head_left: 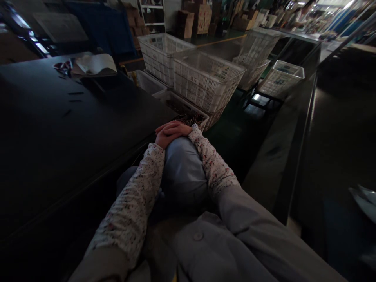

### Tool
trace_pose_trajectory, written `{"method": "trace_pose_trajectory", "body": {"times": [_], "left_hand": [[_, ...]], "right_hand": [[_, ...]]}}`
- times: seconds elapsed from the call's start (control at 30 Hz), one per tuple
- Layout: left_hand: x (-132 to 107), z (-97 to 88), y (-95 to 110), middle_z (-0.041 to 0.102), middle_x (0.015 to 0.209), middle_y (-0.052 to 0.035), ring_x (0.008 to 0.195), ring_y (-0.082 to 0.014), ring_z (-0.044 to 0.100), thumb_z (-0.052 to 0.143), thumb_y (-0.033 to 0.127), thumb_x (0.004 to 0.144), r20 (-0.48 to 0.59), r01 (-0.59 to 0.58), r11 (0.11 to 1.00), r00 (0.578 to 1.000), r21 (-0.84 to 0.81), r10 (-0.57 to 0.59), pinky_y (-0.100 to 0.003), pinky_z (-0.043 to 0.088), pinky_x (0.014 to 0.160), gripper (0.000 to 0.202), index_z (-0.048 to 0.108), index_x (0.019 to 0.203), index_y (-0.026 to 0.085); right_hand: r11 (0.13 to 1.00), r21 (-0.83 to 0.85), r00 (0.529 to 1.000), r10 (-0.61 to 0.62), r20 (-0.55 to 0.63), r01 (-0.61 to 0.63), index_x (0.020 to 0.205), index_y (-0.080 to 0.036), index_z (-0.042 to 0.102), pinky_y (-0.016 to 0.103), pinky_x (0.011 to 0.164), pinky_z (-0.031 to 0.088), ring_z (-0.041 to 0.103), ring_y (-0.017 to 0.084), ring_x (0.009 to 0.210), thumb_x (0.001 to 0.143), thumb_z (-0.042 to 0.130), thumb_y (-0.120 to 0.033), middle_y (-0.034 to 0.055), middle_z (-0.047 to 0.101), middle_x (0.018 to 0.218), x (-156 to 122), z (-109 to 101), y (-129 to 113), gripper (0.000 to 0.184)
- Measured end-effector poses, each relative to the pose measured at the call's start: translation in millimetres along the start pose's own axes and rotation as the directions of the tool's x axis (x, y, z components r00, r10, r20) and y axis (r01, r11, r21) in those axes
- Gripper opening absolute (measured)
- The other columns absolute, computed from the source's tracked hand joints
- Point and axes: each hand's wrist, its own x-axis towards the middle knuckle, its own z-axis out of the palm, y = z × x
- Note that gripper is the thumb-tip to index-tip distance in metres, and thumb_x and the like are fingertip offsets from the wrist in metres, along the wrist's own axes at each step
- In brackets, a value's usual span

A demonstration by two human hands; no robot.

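My left hand (165,140) and my right hand (176,128) lie folded together, touching each other and holding no object. They rest just above my knee (183,172), which is in pale blue trousers. Speckled white oversleeves (129,207) cover both forearms, with grey jacket sleeves above them. Just beyond my fingertips stands a low white crate (192,105) filled with small dark-brown parts (188,116). A black work table (76,133) lies to the left of my hands, not touched by either one.
A booklet (94,64) and crumpled wrappers lie on the far end of the black table. Several stacked white lattice crates (205,80) stand ahead. A dark bench (337,137) runs along the right. Cardboard boxes (194,23) are stacked at the back.
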Motion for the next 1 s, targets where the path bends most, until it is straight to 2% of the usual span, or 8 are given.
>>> {"method": "trace_pose_trajectory", "body": {"times": [0.1, 0.2, 0.27, 0.47, 0.67, 0.83, 1.0], "left_hand": [[-0.6, 0.0, 0.6, 0.049, 0.134, -0.0117, 0.130, -0.0266, 0.042, 0.066, 0.047, 0.074, -0.010, 0.000, 1.000, 1.000, 0.009, 0.000, -0.040, 0.030, 0.113, 0.058, 0.059, 0.120, 0.013], [-0.2, 0.0, 0.9, 0.051, 0.132, -0.0118, 0.129, -0.0266, 0.043, 0.066, 0.046, 0.074, -0.006, -0.030, 0.999, 1.000, 0.020, 0.031, -0.041, 0.031, 0.112, 0.057, 0.059, 0.120, 0.013], [0.4, 0.0, 0.4, 0.052, 0.131, -0.0116, 0.128, -0.0261, 0.044, 0.066, 0.046, 0.075, -0.007, -0.041, 0.999, 0.999, 0.028, 0.041, -0.040, 0.032, 0.111, 0.055, 0.060, 0.120, 0.013], [1.2, 0.2, -2.8, 0.052, 0.131, -0.0115, 0.127, -0.0259, 0.044, 0.066, 0.045, 0.075, -0.015, -0.037, 0.999, 0.999, 0.034, 0.037, -0.041, 0.032, 0.111, 0.054, 0.060, 0.119, 0.015], [0.8, 0.7, -0.9, 0.053, 0.131, -0.0113, 0.126, -0.0246, 0.046, 0.066, 0.045, 0.076, -0.008, -0.081, 0.997, 0.997, 0.009, 0.081, -0.040, 0.034, 0.110, 0.054, 0.060, 0.119, 0.014], [-0.7, 0.1, 4.9, 0.054, 0.130, -0.0104, 0.127, -0.0248, 0.046, 0.066, 0.045, 0.076, -0.023, -0.065, 0.997, 0.998, 0.038, 0.066, -0.040, 0.034, 0.111, 0.053, 0.060, 0.119, 0.015], [-0.1, 0.8, 2.1, 0.054, 0.129, -0.0104, 0.126, -0.0249, 0.047, 0.066, 0.045, 0.077, -0.017, -0.083, 0.996, 0.996, 0.015, 0.084, -0.040, 0.035, 0.110, 0.052, 0.060, 0.119, 0.015]], "right_hand": [[0.999, -0.014, 0.999, 0.030, 0.038, -0.030, 0.090, 0.013, 0.054, 0.000, 0.093, 0.035, 0.043, 0.000, 0.115, 0.087, 0.025, -0.007, 0.0068, 0.054, 0.115, 3.4, -1.6, 2.8, 0.035], [0.999, -0.017, 0.999, 0.029, 0.029, -0.029, 0.084, 0.011, 0.055, 0.000, 0.093, 0.035, 0.043, 0.000, 0.116, 0.087, 0.030, -0.008, 0.0052, 0.055, 0.114, 2.4, -0.9, 1.4, 0.032], [1.000, -0.013, 1.000, 0.016, 0.012, -0.016, 0.076, 0.011, 0.053, 0.001, 0.093, 0.034, 0.042, 0.001, 0.116, 0.087, 0.026, -0.007, 0.0043, 0.055, 0.112, -0.8, 0.5, -1.7, 0.034], [1.000, 0.011, 0.999, -0.010, -0.051, 0.010, 0.058, 0.012, 0.039, 0.005, 0.092, 0.032, 0.043, 0.002, 0.112, 0.079, -0.001, -0.001, 0.0032, 0.056, 0.102, -10.5, 6.3, -13.5, 0.047], [0.999, 0.037, 0.999, 0.007, -0.044, -0.005, 0.054, 0.011, 0.032, 0.008, 0.093, 0.035, 0.046, 0.001, 0.108, 0.080, 0.002, -0.001, 0.0053, 0.057, 0.094, -7.7, 9.3, -15.5, 0.042], [0.999, 0.042, 0.999, 0.015, -0.037, -0.013, 0.052, 0.008, 0.033, 0.000, 0.090, 0.033, 0.043, -0.002, 0.111, 0.080, 0.005, -0.001, 0.0044, 0.057, 0.096, -2.5, 8.3, -12.8, 0.040], [0.998, 0.056, 0.997, -0.021, -0.075, 0.025, 0.050, 0.008, 0.026, -0.001, 0.085, 0.031, 0.043, 0.001, 0.111, 0.073, -0.003, 0.001, 0.0059, 0.056, 0.096, -6.2, 9.5, -12.5, 0.038]]}}
